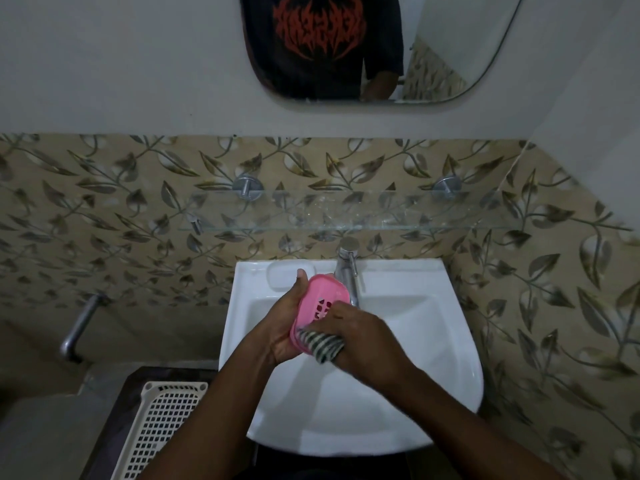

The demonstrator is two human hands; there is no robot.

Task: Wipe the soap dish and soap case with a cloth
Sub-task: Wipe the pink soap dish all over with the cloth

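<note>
My left hand (289,327) holds a pink plastic soap case (320,299) tilted over the white sink (433,341), thumb along its far left edge. The case has cut-out holes in its floor. My right hand (363,337) is closed on a dark striped cloth (322,346) and presses it against the near end of the case. The moulded soap dish recess (278,275) on the sink's back left rim lies just behind my left thumb.
A chrome tap (348,268) stands right behind the case. A glass shelf (346,216) hangs above the sink, with a mirror (433,64) higher up. A cream perforated basket (156,431) sits lower left, a metal pipe (81,327) at the left wall.
</note>
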